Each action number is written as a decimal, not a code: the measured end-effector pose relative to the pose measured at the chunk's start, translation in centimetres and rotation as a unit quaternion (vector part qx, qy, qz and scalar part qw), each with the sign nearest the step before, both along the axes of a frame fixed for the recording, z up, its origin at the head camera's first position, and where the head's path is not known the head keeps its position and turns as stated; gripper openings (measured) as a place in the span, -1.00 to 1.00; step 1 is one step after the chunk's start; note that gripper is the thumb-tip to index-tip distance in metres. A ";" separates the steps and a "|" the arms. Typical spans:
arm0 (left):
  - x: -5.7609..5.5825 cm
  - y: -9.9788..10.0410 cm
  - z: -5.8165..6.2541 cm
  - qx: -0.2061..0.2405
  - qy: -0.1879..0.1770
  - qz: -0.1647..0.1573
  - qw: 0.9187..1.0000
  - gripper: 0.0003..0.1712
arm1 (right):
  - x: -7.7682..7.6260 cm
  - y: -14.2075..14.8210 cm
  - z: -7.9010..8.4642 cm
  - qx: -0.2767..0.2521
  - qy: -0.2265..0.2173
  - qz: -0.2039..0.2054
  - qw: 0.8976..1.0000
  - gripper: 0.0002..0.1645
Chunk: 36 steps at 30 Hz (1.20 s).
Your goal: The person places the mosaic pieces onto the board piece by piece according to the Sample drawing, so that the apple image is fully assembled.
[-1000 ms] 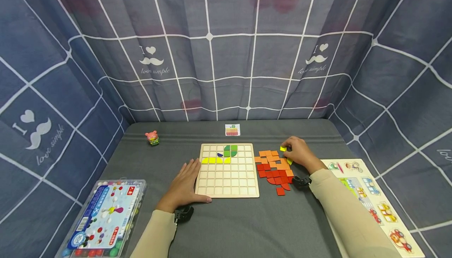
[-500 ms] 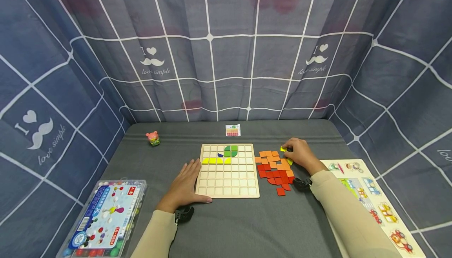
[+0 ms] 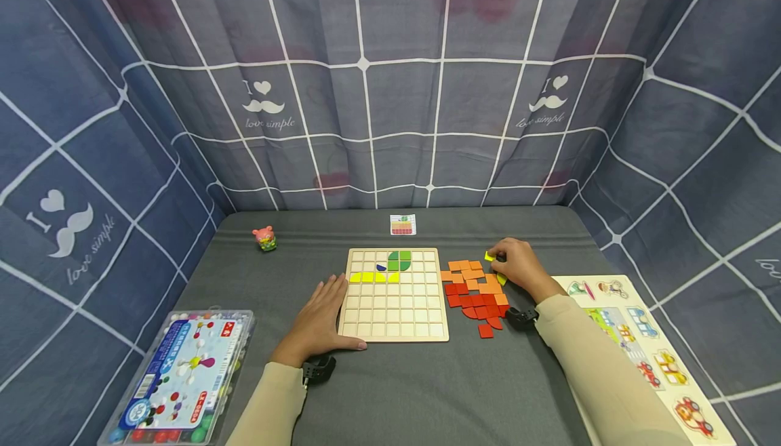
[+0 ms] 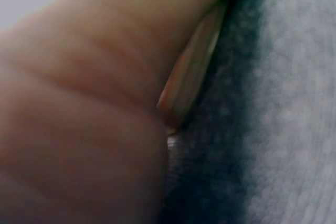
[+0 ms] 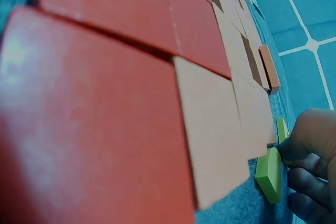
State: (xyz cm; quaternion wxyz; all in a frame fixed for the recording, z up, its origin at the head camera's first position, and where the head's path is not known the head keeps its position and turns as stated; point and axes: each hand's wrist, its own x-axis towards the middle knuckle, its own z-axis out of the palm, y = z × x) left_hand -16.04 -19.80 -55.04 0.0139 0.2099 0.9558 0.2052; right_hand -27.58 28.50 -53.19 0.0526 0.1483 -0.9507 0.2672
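- Only the head view takes in the whole pale wooden square grid board (image 3: 393, 310), with 4 yellow flat tiles (image 3: 378, 278), 4 green flat tiles (image 3: 399, 260) and 1 small dark-blue tile (image 3: 381, 268) in its upper cells.
- The left hand (image 3: 317, 317), at the board's 8 to 9 o'clock, lies spread, fingers touching the edge, thumb by the 7 o'clock corner; the left wrist view adds a blurred strip of wood beside it.
- The right hand (image 3: 518, 263), at 2 o'clock, pinches a small yellow tile (image 3: 489, 256) in curled fingers.
- The right wrist view brings out tile thickness: red flat tiles (image 5: 94, 114), peach-orange flat tiles (image 5: 210, 129), and another yellow tile (image 5: 269, 176) just beside the fingertips.
- The blue checked fabric curtain (image 3: 396, 100), at 12 o'clock, reads "I" and "love simple"; small print on the clear plastic box (image 3: 247, 320), at 8 o'clock, is illegible.
- Compared with 1 s ago, hands and tiles look practically unchanged.
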 end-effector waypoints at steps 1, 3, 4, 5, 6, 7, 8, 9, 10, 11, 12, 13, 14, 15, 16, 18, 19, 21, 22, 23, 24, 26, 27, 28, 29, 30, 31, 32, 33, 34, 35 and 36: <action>0.0 0.0 0.0 0.001 -0.001 0.000 1.000 0.77 | -0.1 0.0 -0.1 -0.001 0.001 -0.002 1.000 -0.72; 0.0 0.0 0.0 0.001 0.000 0.000 1.000 0.77 | -0.1 0.0 -0.2 -0.001 0.001 -0.004 1.000 -0.72; 0.0 0.0 0.0 0.000 0.000 0.001 1.000 0.77 | -0.2 0.0 -0.3 -0.001 0.000 -0.005 1.000 -0.72; 0.0 0.0 -0.1 0.001 0.001 0.001 1.000 0.77 | -0.2 0.0 -0.3 0.000 0.000 -0.006 1.000 -0.73; 0.0 0.0 -0.1 0.001 0.001 0.002 1.000 0.77 | -0.2 0.0 -0.3 0.000 0.000 -0.006 1.000 -0.73; 0.0 0.0 -0.1 0.001 0.000 0.002 1.000 0.78 | -0.2 0.0 -0.3 0.001 -0.001 -0.006 1.000 -0.74; 0.0 0.0 -0.1 0.000 0.001 0.003 1.000 0.78 | -0.2 0.0 -0.3 0.002 -0.001 -0.005 1.000 -0.74; 0.0 0.0 -0.1 -0.001 0.001 0.003 1.000 0.78 | -0.3 0.0 -0.3 0.002 -0.001 -0.004 1.000 -0.74; 0.0 0.0 -0.1 -0.002 0.000 0.003 1.000 0.78 | -0.3 -0.1 -0.3 0.004 -0.002 -0.005 1.000 -0.74; -0.1 0.0 -0.1 -0.002 0.000 0.003 1.000 0.78 | -0.3 -0.1 -0.3 0.004 -0.003 -0.005 1.000 -0.74; 0.0 0.0 -0.1 -0.003 -0.001 0.002 1.000 0.78 | -0.3 -0.1 -0.3 0.006 -0.004 -0.005 1.000 -0.74; 0.0 0.0 -0.1 -0.003 -0.001 0.002 1.000 0.78 | -0.3 -0.1 -0.3 0.008 -0.005 -0.005 1.000 -0.74; 0.0 0.0 -0.1 -0.004 -0.001 0.002 1.000 0.78 | -0.3 -0.1 -0.2 0.009 -0.007 -0.006 1.000 -0.73; 0.0 0.0 -0.1 -0.004 -0.001 0.002 1.000 0.78 | -0.3 -0.2 -0.2 0.010 -0.009 -0.008 1.000 -0.73; 0.0 0.0 -0.1 -0.004 -0.001 0.002 1.000 0.78 | -0.3 -0.2 -0.2 0.010 -0.009 -0.008 1.000 -0.73; 0.0 0.0 -0.1 -0.004 0.000 0.002 1.000 0.78 | -0.3 -0.2 -0.2 0.010 -0.008 -0.007 1.000 -0.74; 0.0 0.0 -0.1 -0.004 0.000 0.002 1.000 0.78 | -0.3 -0.2 -0.2 0.008 -0.007 -0.006 1.000 -0.74; 0.0 0.0 -0.1 -0.005 0.000 0.002 1.000 0.78 | -0.3 -0.2 -0.2 0.008 -0.003 -0.004 1.000 -0.75; 0.0 0.0 -0.2 -0.004 0.000 0.002 1.000 0.78 | -0.3 -0.2 -0.2 0.006 0.001 -0.002 1.000 -0.75; 0.1 0.0 -0.1 -0.005 -0.001 0.002 1.000 0.78 | -0.3 -0.3 -0.1 0.005 0.002 -0.002 1.000 -0.75; 0.1 0.0 -0.1 -0.005 -0.002 0.002 1.000 0.78 | -0.3 -0.3 -0.1 0.005 0.004 -0.001 1.000 -0.75; 0.1 0.1 -0.2 -0.003 -0.002 0.000 1.000 0.77 | -0.2 -0.5 0.1 0.004 0.010 0.000 1.000 -0.76; 0.1 0.1 -0.2 -0.003 -0.002 0.000 1.000 0.77 | -0.2 -0.7 0.2 0.001 0.013 0.001 1.000 -0.76; 0.1 0.1 -0.2 -0.001 -0.002 -0.001 1.000 0.77 | -0.2 -0.9 0.3 0.000 0.015 0.002 1.000 -0.77; 0.1 0.0 -0.2 0.000 -0.002 -0.001 1.000 0.77 | -0.1 -1.2 0.4 -0.002 0.017 0.004 1.000 -0.77; 0.1 0.0 -0.2 0.000 -0.001 -0.002 1.000 0.76 | -0.1 -1.4 0.5 -0.003 0.023 0.006 1.000 -0.78; 0.1 0.0 -0.2 -0.001 0.001 -0.002 1.000 0.76 | 0.0 -1.7 0.6 -0.006 0.026 0.008 1.000 -0.80; 0.1 -0.1 -0.3 -0.002 0.002 -0.003 1.000 0.76 | 0.0 -2.0 0.7 -0.010 0.029 0.011 0.999 -0.81; 0.1 -0.1 -0.3 -0.003 0.003 -0.003 1.000 0.76 | 0.1 -2.3 0.7 -0.015 0.030 0.015 0.999 -0.81; 0.0 -0.1 -0.3 -0.004 0.005 -0.003 1.000 0.76 | 0.1 -2.6 0.8 -0.019 0.031 0.020 0.999 -0.82; 0.0 -0.1 -0.4 -0.005 0.007 -0.003 1.000 0.76 | 0.1 -2.9 0.8 -0.023 0.033 0.024 0.999 -0.82; -0.1 -0.1 -0.4 -0.005 0.008 -0.004 1.000 0.76 | 0.1 -3.2 0.8 -0.025 0.036 0.029 0.999 -0.82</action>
